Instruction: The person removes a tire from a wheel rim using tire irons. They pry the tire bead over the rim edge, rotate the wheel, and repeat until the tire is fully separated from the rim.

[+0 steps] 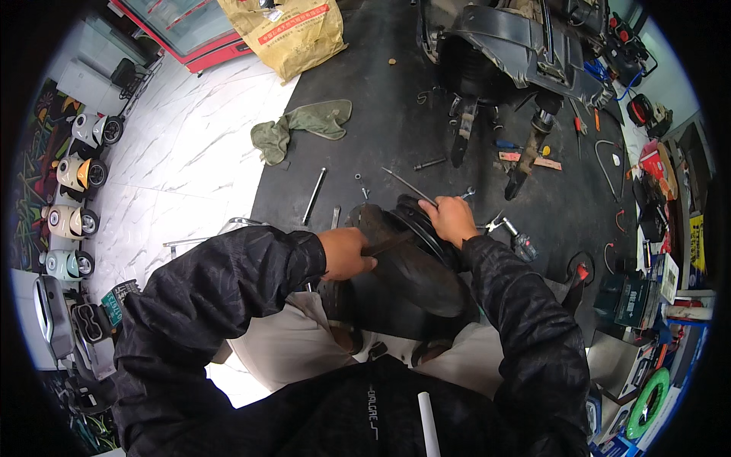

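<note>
A worn black tyre (430, 282) stands between my knees, with a dark rim or hub part (422, 228) along its far right side. My left hand (346, 253) is closed at the tyre's left side, round the end of a dark flat bar (390, 245) that lies against the tyre. My right hand (454, 219) grips a slim metal bar (407, 184) at the tyre's far right. This bar's free end points away to the left. The palms and the undersides of both hands are hidden.
Beyond the tyre stands a partly stripped scooter (495, 53) on a black mat (373, 129). A green cloth (304, 128), a long metal tool (314, 196), a ratchet tool (518, 240) and pliers (580, 122) lie on the mat. Boxes (628, 301) line the right side.
</note>
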Motion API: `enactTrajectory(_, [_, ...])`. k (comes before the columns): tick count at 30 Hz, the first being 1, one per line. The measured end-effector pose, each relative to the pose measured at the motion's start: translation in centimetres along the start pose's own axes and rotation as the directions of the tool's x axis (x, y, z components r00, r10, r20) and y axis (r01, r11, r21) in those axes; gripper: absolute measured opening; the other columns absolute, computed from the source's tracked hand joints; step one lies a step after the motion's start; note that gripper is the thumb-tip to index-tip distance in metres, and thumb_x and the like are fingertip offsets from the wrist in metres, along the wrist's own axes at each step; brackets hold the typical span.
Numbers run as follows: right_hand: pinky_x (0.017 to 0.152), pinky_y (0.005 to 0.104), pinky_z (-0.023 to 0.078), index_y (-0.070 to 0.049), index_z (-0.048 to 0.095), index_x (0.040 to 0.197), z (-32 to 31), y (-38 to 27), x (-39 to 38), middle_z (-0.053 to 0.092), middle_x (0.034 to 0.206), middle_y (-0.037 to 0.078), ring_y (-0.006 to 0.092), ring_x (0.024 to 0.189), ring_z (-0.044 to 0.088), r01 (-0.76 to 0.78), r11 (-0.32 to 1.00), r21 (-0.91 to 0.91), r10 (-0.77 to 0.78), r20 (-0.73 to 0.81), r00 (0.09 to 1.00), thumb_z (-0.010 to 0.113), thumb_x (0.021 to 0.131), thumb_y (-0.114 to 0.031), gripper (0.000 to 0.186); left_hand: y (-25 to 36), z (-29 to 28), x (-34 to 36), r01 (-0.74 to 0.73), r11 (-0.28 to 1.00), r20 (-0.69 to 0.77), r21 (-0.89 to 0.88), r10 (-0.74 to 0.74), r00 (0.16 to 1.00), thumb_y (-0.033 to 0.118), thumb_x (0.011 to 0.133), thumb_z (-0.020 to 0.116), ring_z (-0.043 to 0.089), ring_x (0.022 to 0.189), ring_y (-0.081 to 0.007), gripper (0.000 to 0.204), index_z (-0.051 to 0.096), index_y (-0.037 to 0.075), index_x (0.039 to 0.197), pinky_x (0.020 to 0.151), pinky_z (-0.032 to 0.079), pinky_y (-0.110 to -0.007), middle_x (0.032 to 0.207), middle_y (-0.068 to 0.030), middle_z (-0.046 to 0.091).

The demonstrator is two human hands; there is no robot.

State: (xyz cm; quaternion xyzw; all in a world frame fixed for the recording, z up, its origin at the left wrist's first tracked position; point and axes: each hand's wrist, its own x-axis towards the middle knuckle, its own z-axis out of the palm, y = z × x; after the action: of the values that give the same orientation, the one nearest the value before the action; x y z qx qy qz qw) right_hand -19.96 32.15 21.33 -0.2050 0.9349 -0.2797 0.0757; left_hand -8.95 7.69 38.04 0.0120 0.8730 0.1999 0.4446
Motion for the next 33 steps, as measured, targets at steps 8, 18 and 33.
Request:
enactTrajectory(8, [0.076, 0.0582, 0.054, 0.001, 0.071, 0.079, -0.6, 1.4, 0.5, 0.070, 0.078, 0.028, 0.0513, 0.081, 0.069, -0.001, 1.000, 0.000, 0.001, -0.047, 0.999, 0.065, 0.103, -0.048, 0.055, -0.6, 0.6, 1.9, -0.114, 0.993, -0.100, 0.017, 0.115, 0.988, 0.042, 0.102, 0.064, 0.077, 0.079, -0.0353, 0.046, 0.076, -0.002, 0.106, 0.080, 0.061, -0.045, 0.080, -0.0193, 0.075])
enactTrajectory(18, [0.072, 0.0531, 0.058, -0.001, 0.074, 0.081, -0.9, 0.9, 0.3, 0.072, 0.075, 0.024, 0.0457, 0.075, 0.071, 0.094, 0.996, -0.006, -0.094, 0.009, 0.995, 0.071, 0.099, -0.046, 0.048, -0.1, 6.6, -0.1, 0.210, 0.958, -0.034, -0.197, -0.221, 0.975, 0.048, 0.099, 0.071, 0.076, 0.088, -0.0425, 0.055, 0.075, -0.006, 0.091, 0.079, 0.059, -0.050, 0.087, -0.0259, 0.075])
enactTrajectory(33, [0.065, 0.0508, 0.056, -0.001, 0.074, 0.077, -1.9, 3.4, 1.0, 0.067, 0.064, 0.021, 0.0438, 0.066, 0.069, 0.016, 0.999, 0.032, -0.015, -0.012, 1.000, 0.075, 0.095, -0.045, 0.048, 0.0, 16.5, 3.9, -0.004, 0.929, -0.324, -0.369, -0.125, 0.938, 0.029, 0.093, 0.074, 0.073, 0.082, -0.0470, 0.030, 0.073, -0.001, 0.094, 0.077, 0.060, -0.053, 0.083, -0.0259, 0.074])
